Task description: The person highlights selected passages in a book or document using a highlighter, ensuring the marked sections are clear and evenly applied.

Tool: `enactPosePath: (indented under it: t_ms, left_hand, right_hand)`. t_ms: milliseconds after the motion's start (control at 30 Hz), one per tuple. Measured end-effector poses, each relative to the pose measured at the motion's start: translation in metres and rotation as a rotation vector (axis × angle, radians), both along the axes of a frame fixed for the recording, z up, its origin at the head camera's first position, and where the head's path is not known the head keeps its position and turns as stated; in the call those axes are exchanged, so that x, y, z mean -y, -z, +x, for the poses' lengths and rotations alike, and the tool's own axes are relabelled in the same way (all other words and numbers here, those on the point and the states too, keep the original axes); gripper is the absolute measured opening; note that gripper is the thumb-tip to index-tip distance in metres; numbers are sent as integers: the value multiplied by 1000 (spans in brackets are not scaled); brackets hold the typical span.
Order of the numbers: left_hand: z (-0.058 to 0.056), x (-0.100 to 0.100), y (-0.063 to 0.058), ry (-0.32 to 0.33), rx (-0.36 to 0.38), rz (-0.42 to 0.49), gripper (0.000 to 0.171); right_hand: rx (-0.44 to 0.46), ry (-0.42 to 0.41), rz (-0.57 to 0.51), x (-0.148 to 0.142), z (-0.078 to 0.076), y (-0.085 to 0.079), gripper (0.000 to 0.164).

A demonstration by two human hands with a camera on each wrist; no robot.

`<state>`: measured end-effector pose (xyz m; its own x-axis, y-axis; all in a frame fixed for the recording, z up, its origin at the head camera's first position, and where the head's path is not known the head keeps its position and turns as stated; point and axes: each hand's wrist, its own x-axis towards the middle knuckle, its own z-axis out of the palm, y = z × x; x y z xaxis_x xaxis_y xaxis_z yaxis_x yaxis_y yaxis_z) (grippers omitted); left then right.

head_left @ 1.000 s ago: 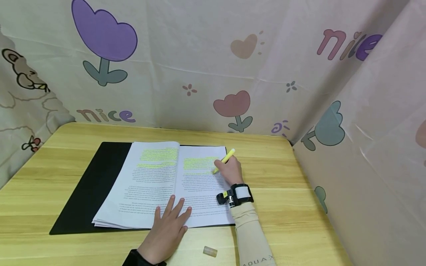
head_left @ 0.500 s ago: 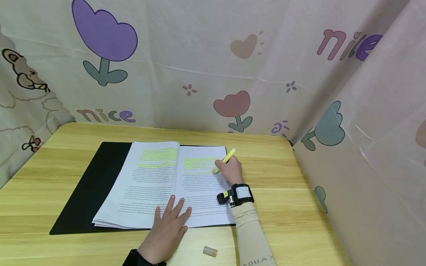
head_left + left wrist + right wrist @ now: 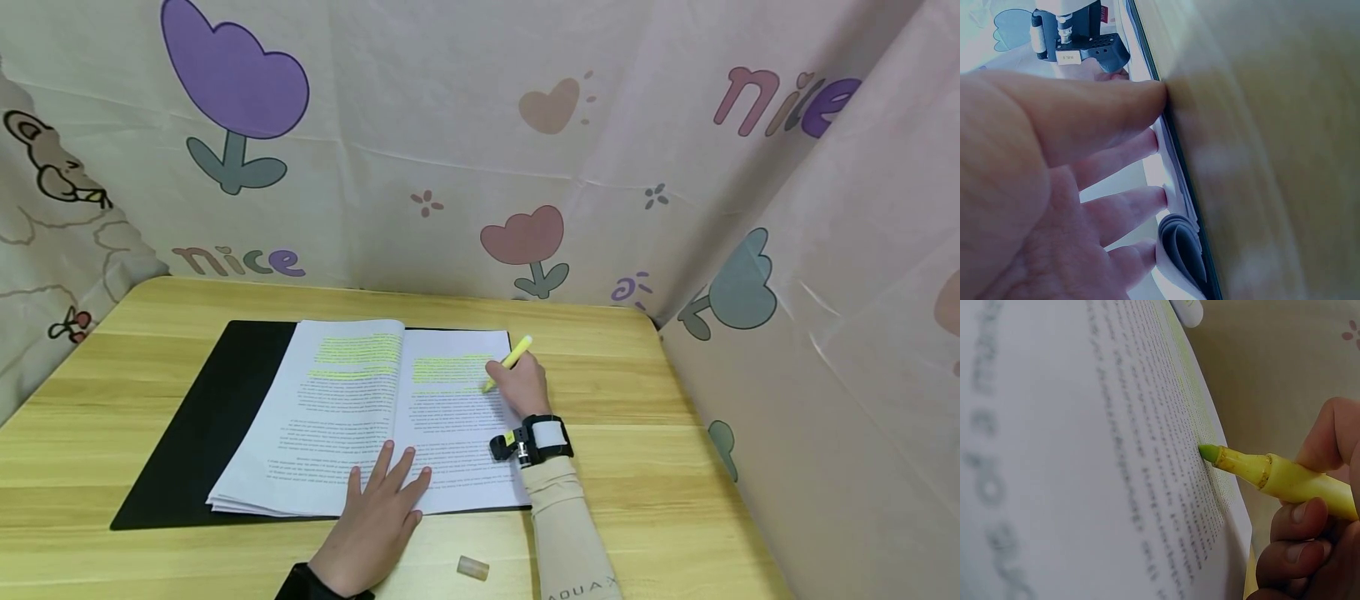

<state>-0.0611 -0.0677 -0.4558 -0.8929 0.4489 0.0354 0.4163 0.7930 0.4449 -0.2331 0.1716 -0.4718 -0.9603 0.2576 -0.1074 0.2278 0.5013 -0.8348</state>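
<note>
My right hand [image 3: 523, 385] pinches a yellow highlighter [image 3: 1300, 482], its tip right at a line of print on the right page [image 3: 457, 454]. Yellow bands cover the upper lines of both pages. With fingers spread and straight, my left hand [image 3: 377, 521] rests on the lower edge of the printed pages near the fold. In the left wrist view, the thumb [image 3: 1104, 109] lies by the paper edge, and a curled page stack [image 3: 1182, 250] shows below the fingers. The left page [image 3: 330, 433] lies flat with several sheets under it.
A black folder [image 3: 195, 433] lies under the papers on the wooden table [image 3: 615, 517]. Close to the front, a small greyish cap [image 3: 473, 568] lies between my forearms. A printed curtain [image 3: 420, 100] hangs behind the table and along both sides.
The highlighter and my right hand have shifted very slightly to the right along the line. My left hand has stayed in place on the pages.
</note>
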Motion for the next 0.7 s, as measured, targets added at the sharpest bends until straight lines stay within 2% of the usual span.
enactPosePath:
  t_ms: [700]
  left_hand:
    - [0,-1,-2,-10,8,2,42]
  right_hand:
    - [7,10,4,-1,0,-1,33]
